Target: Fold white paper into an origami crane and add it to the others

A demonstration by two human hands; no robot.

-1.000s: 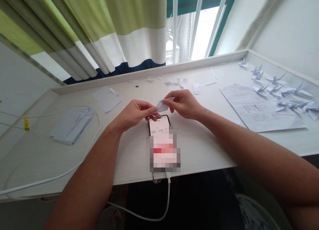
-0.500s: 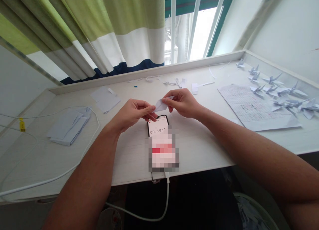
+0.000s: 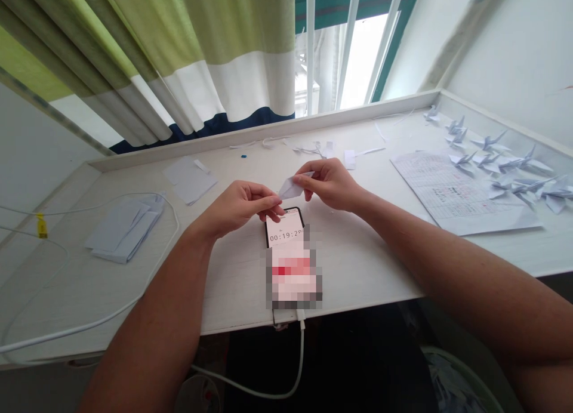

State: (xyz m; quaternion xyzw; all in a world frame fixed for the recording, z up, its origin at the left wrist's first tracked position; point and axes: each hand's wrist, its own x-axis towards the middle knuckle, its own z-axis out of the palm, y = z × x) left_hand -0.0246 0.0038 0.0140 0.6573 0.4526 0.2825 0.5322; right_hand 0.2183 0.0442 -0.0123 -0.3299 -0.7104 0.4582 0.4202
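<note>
Just beyond the phone's top end, the folded paper (image 3: pixel 290 190) seems to be held up off the desk (image 3: pixel 367 252), between the two hands. The right hand (image 3: pixel 333 185) has thumb and fingers closed on its right part. The left hand (image 3: pixel 244 205) has thumb and forefinger nearly together at the left tip, the other fingers loosely curled over the phone (image 3: pixel 286 222); whether they pinch the tip or merely touch it is hard to tell at this size.

The likeliest trouble is a skewed crease or crumpled tip, caused by uneven pressure from the left hand while the right one carries the paper. Too slack a right pinch could also let it drop onto the phone.

Against half a second ago, the left fingers sit slightly lower, baring more of the tip; the right grip looks much the same.
</note>
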